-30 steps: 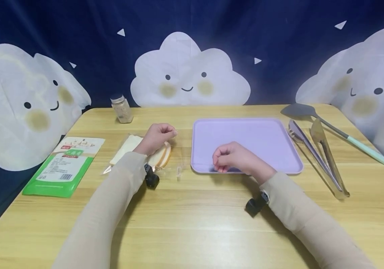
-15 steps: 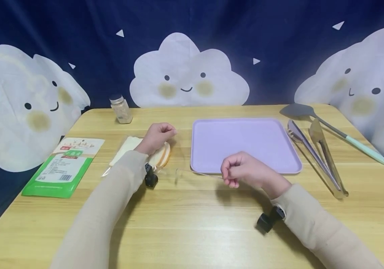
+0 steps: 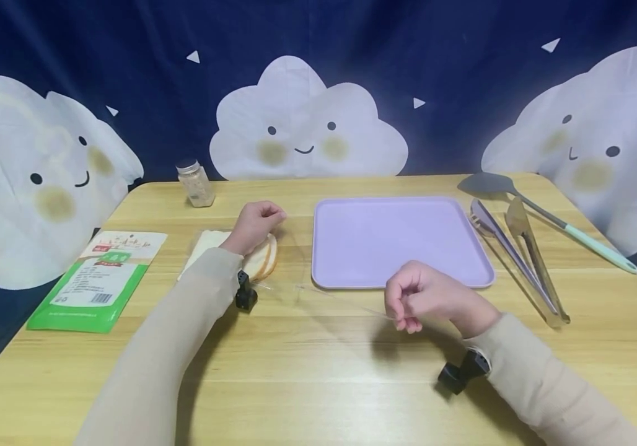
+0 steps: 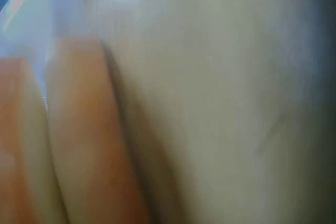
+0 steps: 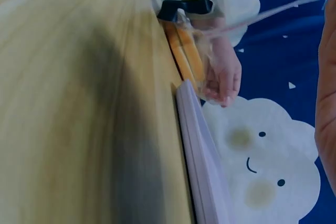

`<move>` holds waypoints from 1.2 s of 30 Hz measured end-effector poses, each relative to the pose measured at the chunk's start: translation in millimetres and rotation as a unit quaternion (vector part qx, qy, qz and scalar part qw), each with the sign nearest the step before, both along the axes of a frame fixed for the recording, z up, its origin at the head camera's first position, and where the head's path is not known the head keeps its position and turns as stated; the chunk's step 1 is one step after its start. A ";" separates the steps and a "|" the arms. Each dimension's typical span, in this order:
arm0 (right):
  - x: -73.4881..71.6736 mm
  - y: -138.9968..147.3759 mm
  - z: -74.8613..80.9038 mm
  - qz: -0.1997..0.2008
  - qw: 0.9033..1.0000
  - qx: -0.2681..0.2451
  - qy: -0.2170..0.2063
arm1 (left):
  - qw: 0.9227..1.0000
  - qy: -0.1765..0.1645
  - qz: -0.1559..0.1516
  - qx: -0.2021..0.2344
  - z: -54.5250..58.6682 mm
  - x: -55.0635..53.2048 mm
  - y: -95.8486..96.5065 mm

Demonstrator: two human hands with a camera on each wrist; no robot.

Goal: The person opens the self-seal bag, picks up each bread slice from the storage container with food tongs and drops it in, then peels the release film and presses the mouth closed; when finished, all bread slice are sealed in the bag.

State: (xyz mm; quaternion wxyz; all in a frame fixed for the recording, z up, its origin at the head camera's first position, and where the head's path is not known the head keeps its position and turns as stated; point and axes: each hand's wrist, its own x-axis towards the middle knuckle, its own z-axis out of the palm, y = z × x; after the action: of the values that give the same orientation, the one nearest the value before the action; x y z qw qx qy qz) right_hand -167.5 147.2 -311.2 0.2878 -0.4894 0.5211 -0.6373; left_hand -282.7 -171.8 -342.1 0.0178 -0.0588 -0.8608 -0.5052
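Sliced white bread (image 3: 266,261) with brown crust lies at the left middle of the table, inside a clear plastic bag. Its crust edges (image 4: 89,129) fill the left side of the blurred left wrist view. My left hand (image 3: 254,227) is over the bread, thumb and fingertips pinched at the bag's far edge, covering part of the slices. My right hand (image 3: 432,298), in front of the purple tray (image 3: 352,285), pinches the other edge of the bag. Between the hands the bag's clear film (image 5: 283,10) stretches in a thin taut line.
A green and white packet (image 3: 98,282) lies at the left, with a lidded jar (image 3: 196,184) of pale powder behind. Metal tongs (image 3: 519,260) lie right of the tray, beside a grey turner (image 3: 553,214) with a mint handle. A cloud-printed curtain (image 3: 447,49) hangs behind the table.
My right hand has moved right and toward me, drawing the bag's edge out from over the tray. The left hand stays over the bread. The head view has shifted slightly.
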 end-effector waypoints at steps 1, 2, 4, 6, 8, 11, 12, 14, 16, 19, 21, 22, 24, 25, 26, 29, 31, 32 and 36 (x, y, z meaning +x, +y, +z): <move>-1.0 1.4 0.1 0.014 1.000 -0.011 0.004 | 1.000 -0.001 0.003 0.005 -0.4 -0.1 0.6; -2.4 2.8 -0.2 0.031 0.999 -0.024 0.008 | 1.000 0.000 0.005 0.007 -0.8 -0.3 1.0; -5.4 5.9 -1.4 0.063 0.997 -0.047 0.014 | 1.000 0.002 0.009 0.009 -1.4 -0.4 2.2; -8.3 10.5 -3.9 0.079 0.995 -0.061 0.020 | 1.000 0.003 0.012 0.015 -1.7 -0.3 3.3; -11.6 17.0 -6.8 0.079 0.994 -0.069 0.015 | 1.000 0.006 0.012 0.014 -1.8 -0.2 4.1; -16.6 31.4 -11.0 0.035 0.998 -0.039 -0.022 | 1.000 0.007 0.011 0.016 -1.1 0.8 4.8; -18.5 36.9 -13.0 0.018 0.999 -0.022 -0.037 | 1.000 0.008 0.011 0.015 -1.0 1.1 4.7; -21.2 47.9 -15.9 -0.014 0.997 0.024 -0.069 | 1.000 0.007 0.010 0.014 -0.5 1.7 4.9; -23.0 58.2 -20.1 -0.034 0.993 0.071 -0.091 | 1.000 0.005 0.009 0.009 -0.6 1.9 4.7; -23.9 70.2 -23.6 -0.030 0.986 0.122 -0.111 | 1.000 -0.003 0.008 -0.001 0.7 2.1 4.3; -23.9 76.5 -23.8 -0.027 0.980 0.155 -0.124 | 1.000 -0.008 0.010 -0.008 2.8 2.4 3.6; -23.9 79.1 -23.5 -0.033 0.977 0.172 -0.125 | 1.000 -0.009 0.011 -0.010 3.9 2.6 3.3; -23.7 84.0 -22.9 -0.055 0.969 0.206 -0.122 | 1.000 -0.012 0.014 -0.011 6.4 3.2 3.1; -23.3 86.2 -22.7 -0.071 0.965 0.225 -0.117 | 1.000 -0.013 0.016 -0.010 6.8 3.0 2.9; -22.8 88.1 -22.8 -0.087 0.960 0.241 -0.108 | 1.000 -0.014 0.015 -0.010 7.2 3.0 3.1; -20.9 91.4 -24.0 -0.124 0.948 0.282 -0.085 | 1.000 -0.019 0.014 -0.010 6.7 2.9 3.3; -19.4 91.2 -24.7 -0.136 0.942 0.297 -0.073 | 1.000 -0.022 0.016 -0.011 6.0 2.8 3.4; -18.7 90.7 -24.9 -0.140 0.940 0.302 -0.070 | 1.000 -0.023 0.017 -0.011 5.7 2.8 3.4; -14.9 87.7 -23.4 -0.163 0.929 0.324 -0.072 | 0.999 -0.026 0.020 -0.010 3.9 2.0 2.6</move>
State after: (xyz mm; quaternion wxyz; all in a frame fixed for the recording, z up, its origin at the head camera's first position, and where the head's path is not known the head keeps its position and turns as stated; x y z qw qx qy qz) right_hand -182.4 234.9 -334.7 0.3594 -0.2309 0.7499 -0.5052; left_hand -280.7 -169.1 -338.1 0.0045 -0.0288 -0.8671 -0.4972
